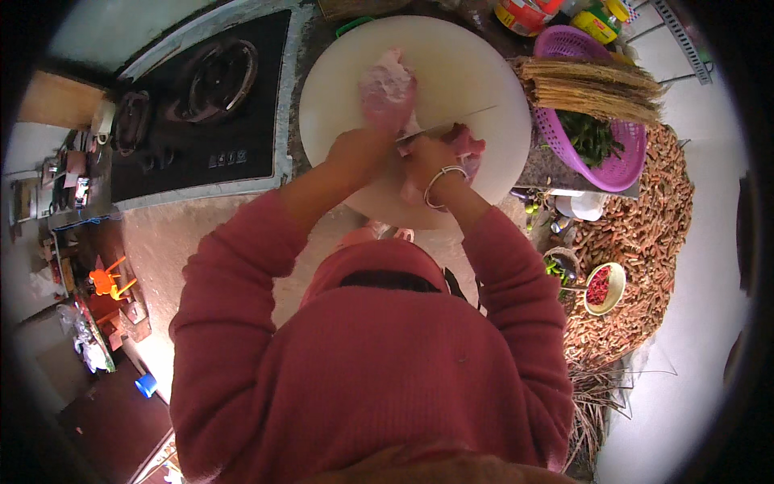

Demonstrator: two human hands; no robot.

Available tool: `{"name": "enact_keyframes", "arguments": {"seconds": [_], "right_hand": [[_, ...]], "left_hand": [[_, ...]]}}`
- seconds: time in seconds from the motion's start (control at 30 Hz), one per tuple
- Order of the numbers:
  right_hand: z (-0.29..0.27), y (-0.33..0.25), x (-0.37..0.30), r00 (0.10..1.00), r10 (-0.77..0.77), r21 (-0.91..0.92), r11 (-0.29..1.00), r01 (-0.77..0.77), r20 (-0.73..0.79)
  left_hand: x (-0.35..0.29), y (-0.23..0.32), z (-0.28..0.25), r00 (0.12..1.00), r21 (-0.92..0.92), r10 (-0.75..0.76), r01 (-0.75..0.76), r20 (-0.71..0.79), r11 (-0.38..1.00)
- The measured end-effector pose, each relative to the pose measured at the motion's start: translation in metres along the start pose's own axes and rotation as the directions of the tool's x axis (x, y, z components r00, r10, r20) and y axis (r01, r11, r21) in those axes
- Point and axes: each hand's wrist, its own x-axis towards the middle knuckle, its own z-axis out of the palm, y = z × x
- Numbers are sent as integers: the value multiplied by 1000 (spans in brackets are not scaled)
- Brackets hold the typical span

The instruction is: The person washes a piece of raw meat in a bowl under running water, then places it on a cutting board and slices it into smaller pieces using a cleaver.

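Note:
A large round white cutting board point(339, 73) lies on the counter in front of me. On it is a pink piece of raw meat point(389, 90) with pale fat at its far end. My left hand point(364, 153) is closed beside its near end, apparently round a knife handle that the fingers hide. From there the thin knife blade point(459, 120) slants right and away, seen almost edge-on. My right hand point(429, 165), with a bracelet at the wrist, grips a darker red piece of raw meat point(469, 145) just nearer than the blade. Its fingertips are partly hidden.
Left of the board is a black cooktop point(210, 121). To the right stands a purple basket point(601, 167) with green leaves, a straw brush point(592, 85) lying across it. Jars point(601, 22) stand behind. A bowl of red peppers point(605, 289) sits by a brown heap point(637, 234) on the floor.

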Motion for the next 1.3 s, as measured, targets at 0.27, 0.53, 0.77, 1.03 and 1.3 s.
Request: {"name": "enact_keyframes", "arguments": {"seconds": [0.27, 0.53, 0.77, 1.03, 1.3], "right_hand": [[-7, 37, -7, 949, -14, 37, 999, 27, -316], [1, 22, -19, 957, -232, -3, 972, 235, -176], [9, 18, -35, 989, -144, -83, 986, 143, -11], [-17, 59, -37, 937, -218, -54, 976, 211, -274], [-23, 52, -57, 751, -500, -458, 838, 295, -431]], "left_hand": [[-9, 0, 0, 997, 65, -70, 68, 18, 996], [-41, -17, 18, 995, 249, -9, 33, -97, 968], [15, 15, 28, 958, 298, 139, -61, -251, 953], [-37, -12, 8, 989, 298, -106, 133, -105, 945], [0, -26, 7, 922, 60, -336, 353, -193, 934]]}}
